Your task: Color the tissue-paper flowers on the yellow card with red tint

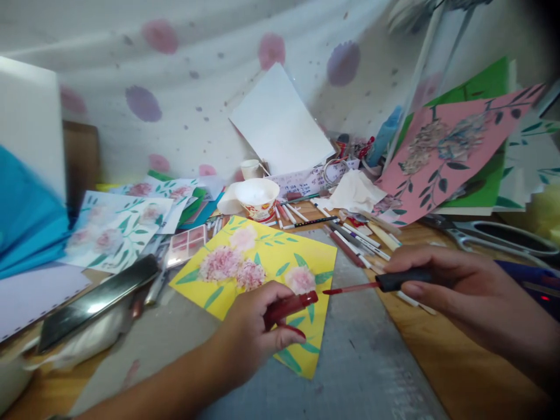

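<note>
My left hand is wrapped round a dark red lip gloss tube, its uncapped neck pointing right. Between the fingers and thumb of my right hand is the black-capped lip gloss wand. The wand's reddish tip is out of the tube, pointing left, a short gap from the neck. A red smear shows on my left thumb. Beneath both lies a yellow sheet with pink textured flowers and green painted leaves, partly hidden by my left hand. It rests on a grey board.
A paper bowl, scattered pens and crumpled tissue lie behind the sheet. Large scissors and a pink flower picture are at right. At left are a dark phone-like slab, a pink palette and flower pictures.
</note>
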Tool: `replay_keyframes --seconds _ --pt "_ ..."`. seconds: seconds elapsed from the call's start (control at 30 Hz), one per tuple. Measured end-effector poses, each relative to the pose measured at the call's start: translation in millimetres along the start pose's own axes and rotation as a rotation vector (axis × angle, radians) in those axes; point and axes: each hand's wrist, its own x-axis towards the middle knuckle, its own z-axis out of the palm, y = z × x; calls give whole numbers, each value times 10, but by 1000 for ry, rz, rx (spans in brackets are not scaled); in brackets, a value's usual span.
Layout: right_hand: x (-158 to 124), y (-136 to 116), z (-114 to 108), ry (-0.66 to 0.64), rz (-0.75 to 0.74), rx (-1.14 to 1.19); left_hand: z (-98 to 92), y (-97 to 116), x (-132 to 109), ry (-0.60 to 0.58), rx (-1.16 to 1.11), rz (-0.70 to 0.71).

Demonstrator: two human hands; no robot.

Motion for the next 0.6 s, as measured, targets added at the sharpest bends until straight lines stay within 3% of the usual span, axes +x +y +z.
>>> replay_keyframes --seconds 0.33,0.47,0.6 --pt "-69 -47 101 -41 5 11 13 -116 -20 127 -55 84" --pt "-62 -46 112 47 7 25 10 -135 -31 91 -65 102" --pt "-55 -80 98 24 -8 -34 25 -145 -49 56 -38 117"
